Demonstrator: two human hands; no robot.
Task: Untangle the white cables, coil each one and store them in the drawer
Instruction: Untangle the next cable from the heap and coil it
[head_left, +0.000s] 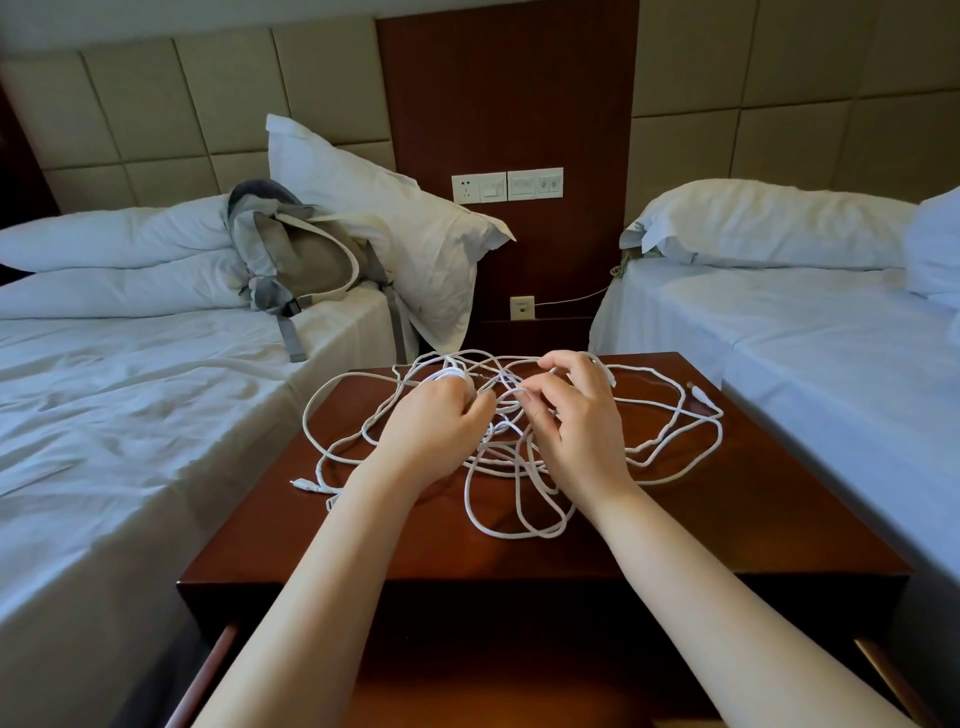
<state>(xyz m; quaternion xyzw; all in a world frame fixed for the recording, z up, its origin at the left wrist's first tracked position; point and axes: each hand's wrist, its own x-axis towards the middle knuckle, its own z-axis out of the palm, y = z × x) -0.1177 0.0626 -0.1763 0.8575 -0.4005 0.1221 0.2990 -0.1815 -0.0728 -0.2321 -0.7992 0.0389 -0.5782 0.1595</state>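
A tangle of white cables (519, 512) lies spread over the top of a dark wooden nightstand (727, 525). My left hand (434, 428) is closed around a small bundle of white cable at the tangle's far left middle. To its right, my right hand (574, 415) pinches a strand between thumb and fingers, with the other fingers curled above the knot. Loose plug ends lie at the left edge (311, 486) and at the far right (698, 392). The drawer (519, 691) below the top stands pulled out toward me, under my forearms.
A bed with white sheets (104, 415) flanks the nightstand on the left, holding a grey backpack (306, 260) and a pillow. Another white bed (831, 338) stands on the right. Wall sockets (506, 185) sit on the wooden panel behind.
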